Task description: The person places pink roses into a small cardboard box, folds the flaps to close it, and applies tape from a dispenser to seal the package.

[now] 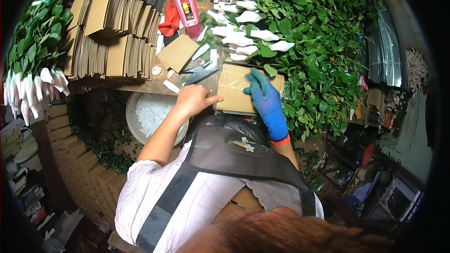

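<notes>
A tan cardboard sheet [229, 89] with a crease across it lies at the near edge of the table in front of me. My right hand [265, 94], in a blue knitted glove, rests on its right part with the fingers stretched out. My bare left hand [193, 99] is at the sheet's left edge, fingers curled and thumb pointing toward the cardboard; whatever the curled fingers may hold is hidden. Just beyond the left hand lies a dark blade-like tool [199, 76], with white strips [200, 51] and a loose cardboard piece [178, 53] around it.
Leafy stems [309, 42] with white-netted flower heads [239, 40] fill the right side. Stacked cardboard pieces [119, 56] stand at left, beside another netted bunch [35, 89]. A pink tape dispenser [191, 21] is at the back. A bucket of white scraps [152, 112] sits below the table edge.
</notes>
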`<state>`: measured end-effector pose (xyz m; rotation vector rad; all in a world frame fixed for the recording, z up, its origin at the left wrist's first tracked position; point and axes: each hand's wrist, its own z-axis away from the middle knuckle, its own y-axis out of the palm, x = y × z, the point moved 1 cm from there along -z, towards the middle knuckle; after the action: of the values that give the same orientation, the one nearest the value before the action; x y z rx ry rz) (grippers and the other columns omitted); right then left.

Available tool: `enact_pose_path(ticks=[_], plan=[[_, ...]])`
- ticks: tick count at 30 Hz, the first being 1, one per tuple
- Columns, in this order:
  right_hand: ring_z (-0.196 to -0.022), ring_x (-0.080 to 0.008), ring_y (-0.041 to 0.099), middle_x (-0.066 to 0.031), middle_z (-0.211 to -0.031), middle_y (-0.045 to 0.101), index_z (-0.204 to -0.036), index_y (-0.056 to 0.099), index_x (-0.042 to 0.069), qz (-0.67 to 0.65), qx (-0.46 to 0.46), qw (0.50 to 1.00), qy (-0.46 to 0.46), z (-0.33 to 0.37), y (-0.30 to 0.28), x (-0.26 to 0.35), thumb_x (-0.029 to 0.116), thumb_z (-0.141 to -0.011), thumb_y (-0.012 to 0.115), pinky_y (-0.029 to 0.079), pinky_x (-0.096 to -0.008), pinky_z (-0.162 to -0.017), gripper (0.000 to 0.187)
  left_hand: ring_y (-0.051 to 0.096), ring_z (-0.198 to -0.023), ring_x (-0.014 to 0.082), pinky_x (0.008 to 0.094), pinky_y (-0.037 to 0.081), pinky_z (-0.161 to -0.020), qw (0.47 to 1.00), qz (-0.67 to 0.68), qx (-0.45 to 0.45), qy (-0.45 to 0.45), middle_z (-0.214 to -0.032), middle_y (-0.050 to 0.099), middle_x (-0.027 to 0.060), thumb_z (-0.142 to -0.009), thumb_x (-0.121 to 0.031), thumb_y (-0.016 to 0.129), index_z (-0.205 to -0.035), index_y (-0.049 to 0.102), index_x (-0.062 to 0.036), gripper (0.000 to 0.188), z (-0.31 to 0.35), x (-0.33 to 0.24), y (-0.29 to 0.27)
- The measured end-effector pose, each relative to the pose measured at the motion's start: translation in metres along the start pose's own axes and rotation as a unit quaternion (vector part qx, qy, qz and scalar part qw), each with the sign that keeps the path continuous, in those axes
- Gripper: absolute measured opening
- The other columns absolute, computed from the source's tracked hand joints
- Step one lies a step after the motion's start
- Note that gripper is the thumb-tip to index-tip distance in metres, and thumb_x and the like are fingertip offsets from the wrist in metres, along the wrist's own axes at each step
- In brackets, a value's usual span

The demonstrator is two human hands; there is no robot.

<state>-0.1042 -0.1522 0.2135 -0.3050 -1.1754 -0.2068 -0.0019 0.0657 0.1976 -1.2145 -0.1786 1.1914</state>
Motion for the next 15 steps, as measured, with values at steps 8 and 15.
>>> enact_pose_path(ticks=[8,15], plan=[[-0.105,-0.0155,0.065,-0.0122,-0.126,0.065,-0.137,0.055,-0.001,-0.087,0.133,0.987,-0.007,0.009,0.004,0.018,0.013,-0.102,0.054,0.051,-0.0254,-0.086,0.037,0.063,-0.091,0.0373,0.045,0.05,-0.083,0.896,0.241,-0.368,-0.059,-0.105,0.061,0.0189,-0.09,-0.036,0.069,-0.117,0.06,-0.0033,0.044,-0.123,0.077,-0.009],[-0.104,-0.0108,0.061,-0.0077,-0.122,0.065,-0.123,0.064,0.001,0.028,0.228,0.967,-0.11,0.001,0.055,0.049,0.015,-0.1,0.059,0.05,-0.0267,-0.092,0.027,0.072,-0.081,0.0287,0.0406,0.054,-0.078,0.857,0.328,-0.379,-0.12,-0.083,0.075,0.0153,-0.085,-0.041,0.075,-0.087,0.075,-0.0025,0.038,-0.211,0.17,-0.02]])
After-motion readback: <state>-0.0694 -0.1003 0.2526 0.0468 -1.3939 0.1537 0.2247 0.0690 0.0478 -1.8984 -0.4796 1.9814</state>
